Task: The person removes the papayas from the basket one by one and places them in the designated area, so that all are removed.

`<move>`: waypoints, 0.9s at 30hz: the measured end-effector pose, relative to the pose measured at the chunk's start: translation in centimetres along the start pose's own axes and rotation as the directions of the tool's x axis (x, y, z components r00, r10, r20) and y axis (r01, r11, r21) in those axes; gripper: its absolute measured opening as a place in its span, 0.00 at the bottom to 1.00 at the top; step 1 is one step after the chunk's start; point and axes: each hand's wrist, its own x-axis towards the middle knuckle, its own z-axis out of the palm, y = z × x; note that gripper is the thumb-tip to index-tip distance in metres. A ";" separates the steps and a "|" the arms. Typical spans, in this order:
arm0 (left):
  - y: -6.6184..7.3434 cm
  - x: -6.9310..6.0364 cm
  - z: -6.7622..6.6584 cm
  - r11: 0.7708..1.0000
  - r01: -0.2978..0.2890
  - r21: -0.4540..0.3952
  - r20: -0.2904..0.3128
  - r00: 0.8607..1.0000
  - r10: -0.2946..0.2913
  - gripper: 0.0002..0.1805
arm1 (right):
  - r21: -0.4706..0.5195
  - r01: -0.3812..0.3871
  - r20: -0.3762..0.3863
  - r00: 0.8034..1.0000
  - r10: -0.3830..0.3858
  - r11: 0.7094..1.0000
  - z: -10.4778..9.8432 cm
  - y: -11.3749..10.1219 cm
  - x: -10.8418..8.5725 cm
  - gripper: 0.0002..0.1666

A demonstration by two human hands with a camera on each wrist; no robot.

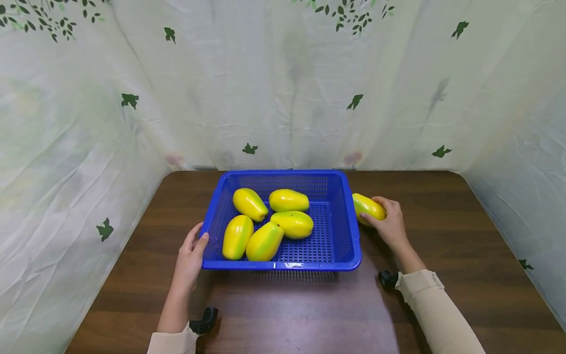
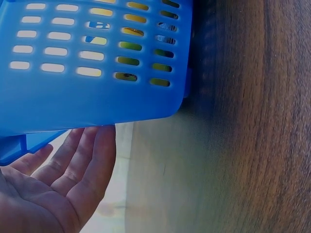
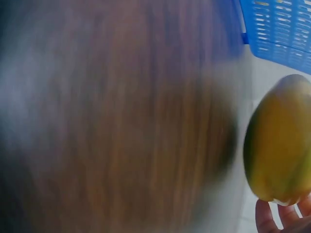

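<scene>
A blue plastic basket (image 1: 329,236) with slotted walls holds several yellow-green papayas (image 1: 289,200), mostly toward its left side. My left hand (image 1: 191,253) grips the basket's left rim, thumb over the edge and fingers on the outside. In the left wrist view, those fingers (image 2: 97,160) touch the basket wall (image 2: 87,107). Just outside the basket's right rim, my right hand (image 1: 391,221) holds another papaya (image 1: 367,207) between thumb and fingers. The right wrist view shows this papaya (image 3: 279,141) with fingertips at its lower end; the thumb is not seen there.
The basket stands on a dark brown wooden table (image 1: 442,221). Behind and on both sides hangs a pale curtain (image 1: 265,88) with green leaf prints. A black wrist device (image 1: 204,320) sits at the left cuff, another black device (image 1: 388,279) at the right.
</scene>
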 end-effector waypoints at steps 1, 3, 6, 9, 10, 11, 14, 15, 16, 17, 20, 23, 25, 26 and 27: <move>0.0 0.0 0.0 1.000 0.000 -0.003 -0.001 1.000 0.000 0.31 | -0.004 0.001 0.003 1.000 -0.001 1.000 0.1 0.0 0.0 0.32; 0.0 0.1 0.0 1.000 -0.002 -0.009 0.000 1.000 0.002 0.31 | -0.007 0.002 0.003 1.000 -0.002 1.000 0.1 0.0 -0.1 0.32; 0.0 0.0 0.0 1.000 -0.002 -0.016 0.002 1.000 0.002 0.31 | -0.008 -0.006 0.007 1.000 0.006 1.000 0.1 -0.1 -0.1 0.31; 0.0 0.0 0.0 1.000 -0.001 -0.020 0.003 1.000 0.001 0.31 | -0.011 -0.011 0.011 1.000 0.011 1.000 0.2 -0.2 -0.2 0.31; 0.0 0.0 0.0 1.000 0.000 -0.021 0.002 1.000 0.000 0.31 | -0.011 -0.012 0.012 1.000 0.012 1.000 0.1 -0.3 -0.2 0.31; 0.0 0.0 0.0 1.000 0.000 -0.022 0.002 1.000 0.000 0.31 | -0.008 -0.011 0.013 1.000 0.011 1.000 0.1 -0.3 -0.2 0.31; 0.0 0.0 0.0 1.000 0.001 -0.025 0.001 1.000 -0.001 0.31 | 0.005 -0.003 0.013 1.000 0.003 1.000 0.1 -0.4 -0.1 0.31; 0.0 0.0 0.0 1.000 0.001 -0.026 0.002 1.000 -0.001 0.31 | 0.008 -0.003 0.015 1.000 0.003 1.000 0.0 -0.4 -0.1 0.31; 0.0 0.0 0.0 1.000 0.001 -0.028 0.002 1.000 -0.001 0.31 | 0.012 -0.001 0.017 1.000 0.000 1.000 0.0 -0.5 -0.1 0.31; 0.0 -0.1 0.0 1.000 0.001 -0.028 0.003 1.000 -0.001 0.31 | 0.013 -0.001 0.020 1.000 0.001 1.000 -0.1 -0.6 -0.1 0.31; 0.1 -0.1 0.0 1.000 0.003 -0.029 0.003 1.000 -0.003 0.31 | 0.013 0.001 0.025 1.000 -0.001 1.000 -0.3 -0.8 0.0 0.32; 0.1 -0.1 0.0 1.000 0.004 -0.027 0.003 1.000 -0.004 0.31 | 0.014 0.021 0.019 1.000 -0.021 1.000 -0.8 -1.2 0.1 0.32; 0.1 -0.1 0.0 1.000 0.005 -0.023 0.000 1.000 -0.005 0.31 | 0.026 0.040 0.009 0.999 -0.041 0.999 -1.1 -1.7 0.2 0.32; 0.1 -0.1 0.0 1.000 0.006 -0.022 0.000 1.000 -0.006 0.31 | 0.030 0.053 0.005 0.999 -0.053 0.998 -1.3 -2.0 0.3 0.32; 0.1 -0.1 0.0 1.000 0.005 -0.022 -0.001 1.000 -0.005 0.31 | 0.032 0.067 0.002 0.998 -0.067 0.997 -1.5 -2.2 0.3 0.32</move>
